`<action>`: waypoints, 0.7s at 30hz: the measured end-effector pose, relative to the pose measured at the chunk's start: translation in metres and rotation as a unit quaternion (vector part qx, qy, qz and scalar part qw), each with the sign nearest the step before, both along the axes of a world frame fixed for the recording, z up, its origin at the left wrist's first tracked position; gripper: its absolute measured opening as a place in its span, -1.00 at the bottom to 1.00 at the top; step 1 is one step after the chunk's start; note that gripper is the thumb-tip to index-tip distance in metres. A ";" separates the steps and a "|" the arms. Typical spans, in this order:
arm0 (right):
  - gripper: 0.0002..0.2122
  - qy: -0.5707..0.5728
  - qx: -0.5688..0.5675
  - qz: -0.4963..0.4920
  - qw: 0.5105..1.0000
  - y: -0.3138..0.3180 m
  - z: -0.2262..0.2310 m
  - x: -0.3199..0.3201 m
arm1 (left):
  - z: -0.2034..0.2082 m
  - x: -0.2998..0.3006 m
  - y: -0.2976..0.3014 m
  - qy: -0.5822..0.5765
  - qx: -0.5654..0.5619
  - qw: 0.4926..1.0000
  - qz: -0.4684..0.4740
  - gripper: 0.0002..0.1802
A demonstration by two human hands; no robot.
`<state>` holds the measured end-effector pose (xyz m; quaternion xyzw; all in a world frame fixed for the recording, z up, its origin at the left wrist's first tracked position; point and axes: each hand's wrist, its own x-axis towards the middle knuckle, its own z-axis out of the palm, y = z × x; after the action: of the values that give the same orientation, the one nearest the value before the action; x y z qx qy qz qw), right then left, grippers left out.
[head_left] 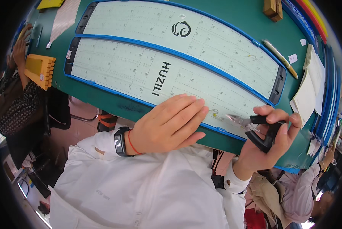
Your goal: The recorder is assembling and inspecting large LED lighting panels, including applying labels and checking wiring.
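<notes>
A long blue-rimmed fishing rig case (140,72) lies unfolded before me, its two pale panels printed with dotted grids. My left hand (171,124) rests flat over the near panel's lower edge, fingers stretched out and slightly apart. To its right, my right hand (278,147) is closed round black-handled pliers (257,141). Their metal jaws point left, toward small fish hooks (215,113) on the near panel, with a little gap between. Another hook (251,57) sits on the far panel. Whether my left fingertips press on a line cannot be made out.
On the green table (278,34), a pen (281,59), paper slips (292,58) and a wooden block (273,9) lie right of the case. White sheets (310,86) and stacked blue cases (329,87) stand far right. A yellow rack (40,70) is left, near another person's arm.
</notes>
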<state>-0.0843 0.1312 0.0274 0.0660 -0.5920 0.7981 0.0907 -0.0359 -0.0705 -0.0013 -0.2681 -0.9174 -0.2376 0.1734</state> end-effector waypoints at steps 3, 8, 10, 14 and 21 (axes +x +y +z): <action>-0.80 0.005 0.026 -0.025 0.999 -0.008 -0.003 -0.004 | -0.002 -0.001 0.000 0.010 0.001 1.000 -0.007 -0.60; -0.77 -0.002 0.059 -0.012 0.998 -0.012 0.001 -0.004 | -0.001 -0.001 0.000 0.018 0.000 1.000 -0.010 -0.62; -0.76 -0.014 0.067 -0.010 0.998 -0.013 0.002 -0.004 | -0.001 -0.002 0.000 0.023 -0.009 1.000 -0.012 -0.63; -0.76 -0.019 0.086 -0.010 0.996 -0.014 0.003 -0.004 | -0.001 -0.002 0.001 0.028 -0.007 1.000 -0.012 -0.63; -0.76 0.004 0.115 -0.007 0.993 -0.014 0.002 -0.005 | -0.001 -0.003 0.001 0.032 -0.006 0.999 -0.013 -0.64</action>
<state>-0.0891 0.1176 0.0292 0.0751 -0.6801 0.7236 0.0905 -0.0388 -0.0697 -0.0021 -0.2883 -0.9094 -0.2251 0.1982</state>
